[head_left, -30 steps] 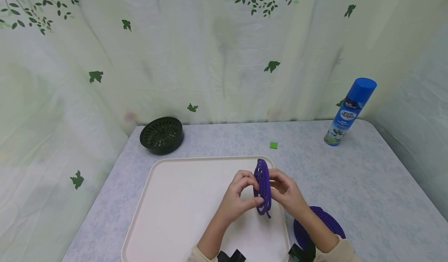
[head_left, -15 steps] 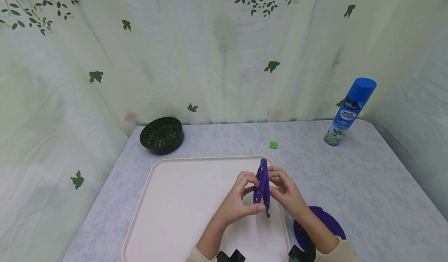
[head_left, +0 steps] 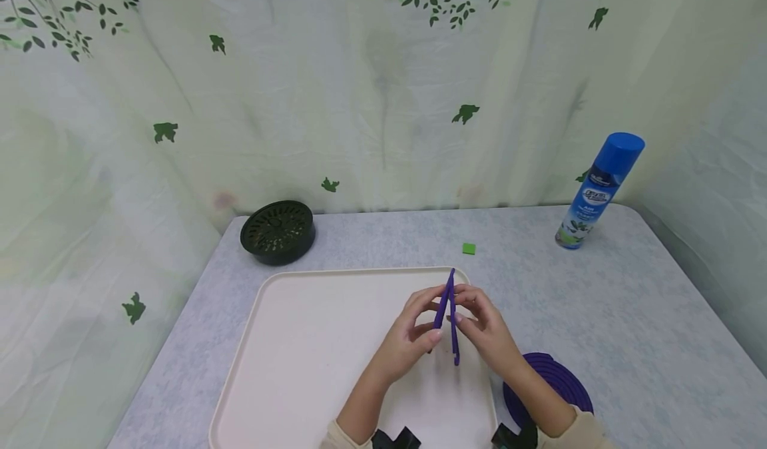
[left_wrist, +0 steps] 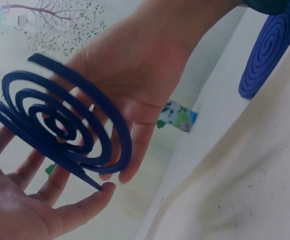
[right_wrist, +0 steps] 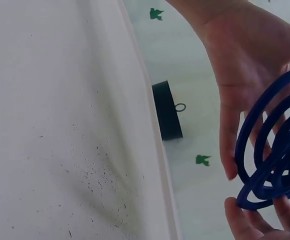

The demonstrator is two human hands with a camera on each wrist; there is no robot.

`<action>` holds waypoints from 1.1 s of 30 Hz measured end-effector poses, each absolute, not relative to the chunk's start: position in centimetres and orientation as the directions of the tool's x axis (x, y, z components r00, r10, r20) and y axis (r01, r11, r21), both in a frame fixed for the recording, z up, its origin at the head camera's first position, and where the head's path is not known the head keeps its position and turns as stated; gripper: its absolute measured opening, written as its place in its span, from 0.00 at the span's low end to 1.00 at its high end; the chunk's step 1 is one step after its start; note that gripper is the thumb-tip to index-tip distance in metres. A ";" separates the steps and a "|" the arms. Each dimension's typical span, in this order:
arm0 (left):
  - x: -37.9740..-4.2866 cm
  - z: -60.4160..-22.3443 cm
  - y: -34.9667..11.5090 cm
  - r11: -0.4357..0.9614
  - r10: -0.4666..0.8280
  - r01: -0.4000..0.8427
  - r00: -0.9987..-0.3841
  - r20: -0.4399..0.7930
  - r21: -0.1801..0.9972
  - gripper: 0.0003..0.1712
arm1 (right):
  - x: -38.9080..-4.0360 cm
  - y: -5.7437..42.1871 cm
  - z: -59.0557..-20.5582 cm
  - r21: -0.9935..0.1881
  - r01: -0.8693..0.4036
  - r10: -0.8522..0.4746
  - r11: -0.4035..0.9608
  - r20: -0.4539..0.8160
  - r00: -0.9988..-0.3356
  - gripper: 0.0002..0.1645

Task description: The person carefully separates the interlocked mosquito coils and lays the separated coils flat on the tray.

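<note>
Two purple mosquito coils are held up over the right side of the white tray (head_left: pixel 323 342), meeting at the top and spread apart below. My left hand (head_left: pixel 407 339) pinches the left coil (head_left: pixel 441 308) by its edge, thumb low and fingers above. On the other side, my right hand (head_left: pixel 487 329) holds the right coil (head_left: pixel 454 336) between thumb and fingers. In the left wrist view, the open spiral of one coil (left_wrist: pixel 120 127) faces the camera and the other coil (left_wrist: pixel 44 147) shows nearly edge-on.
A further purple coil (head_left: pixel 554 386) lies on the table right of the tray, partly under the right forearm. A black slotted round tin (head_left: pixel 277 232) stands at the back left. A blue spray can (head_left: pixel 599 192) stands back right. A small green square (head_left: pixel 469 248) lies behind the tray.
The coils have turned edge-on to the head view and parted at the bottom into two. My left thumb has moved slightly left with the left coil.
</note>
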State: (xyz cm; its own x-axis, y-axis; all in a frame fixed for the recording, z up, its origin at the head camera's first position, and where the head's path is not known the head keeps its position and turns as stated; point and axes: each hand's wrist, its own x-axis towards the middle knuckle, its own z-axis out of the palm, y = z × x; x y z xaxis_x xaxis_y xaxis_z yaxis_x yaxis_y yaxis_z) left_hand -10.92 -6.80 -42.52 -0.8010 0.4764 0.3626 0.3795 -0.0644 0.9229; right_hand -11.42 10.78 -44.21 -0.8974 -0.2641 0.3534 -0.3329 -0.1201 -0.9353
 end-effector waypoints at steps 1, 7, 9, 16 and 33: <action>-11.0 -42.5 -6.9 -0.072 0.480 0.385 -0.796 0.370 0.920 0.31 | -11.4 10.8 -44.2 -0.933 -0.343 -0.261 -0.107 0.360 -0.896 0.10; -11.2 -42.2 -7.7 -0.045 0.510 0.369 -0.790 0.339 0.928 0.29 | -11.3 11.4 -44.2 -0.923 -0.384 -0.273 -0.038 0.379 -0.884 0.11; -11.2 -42.1 -8.0 -0.033 0.507 0.345 -0.803 0.313 0.938 0.29 | -11.3 11.5 -44.1 -0.922 -0.385 -0.288 -0.034 0.378 -0.880 0.13; -10.9 -41.6 -8.1 -0.067 0.484 0.259 -0.836 0.258 0.964 0.29 | -11.4 11.1 -44.1 -0.900 -0.435 -0.342 0.011 0.405 -0.848 0.25; -11.1 -41.4 -8.7 -0.172 0.444 0.168 -0.866 0.229 0.971 0.36 | -9.5 10.1 -40.8 -0.707 -0.627 -0.403 0.326 0.496 -0.769 0.41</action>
State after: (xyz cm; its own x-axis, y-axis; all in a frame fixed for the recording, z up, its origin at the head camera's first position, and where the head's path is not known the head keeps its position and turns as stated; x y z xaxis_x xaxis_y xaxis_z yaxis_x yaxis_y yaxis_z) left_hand -11.10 -8.67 -41.42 -0.8665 0.4436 0.2290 0.1682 -0.1725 0.9705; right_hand -9.46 10.08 -40.82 -0.7691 -0.4027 0.4963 -0.6272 0.3261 -0.7073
